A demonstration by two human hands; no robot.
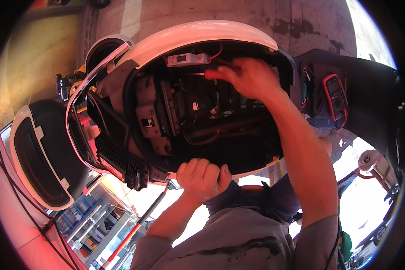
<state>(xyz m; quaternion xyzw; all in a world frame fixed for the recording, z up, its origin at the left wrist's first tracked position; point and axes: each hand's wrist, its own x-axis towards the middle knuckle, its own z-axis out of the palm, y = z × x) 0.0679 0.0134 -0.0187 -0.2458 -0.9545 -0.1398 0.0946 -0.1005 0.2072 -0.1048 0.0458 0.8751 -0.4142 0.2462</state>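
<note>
My right hand [254, 76] reaches into the open body of a scooter [202, 33], with its fingers closed round the red handle of a screwdriver [210, 74]. The metal shaft points left, just below a small grey circuit breaker [188, 59] on the far inner wall. A red wire [218, 51] runs from the breaker's right end. Closed at the near rim of the body, my left hand [202, 177] rests with its fingers curled over the edge. Loose wires and connectors [215, 111] lie in the dark cavity between my hands; much there is in shadow.
A red-edged multimeter [335, 96] lies to the right on a dark surface. At the left stand a black ribbed part [117, 159] and a dark case with a pale rim [45, 157]. Black cables [20, 189] hang along the left edge. Shelving [92, 220] stands lower left.
</note>
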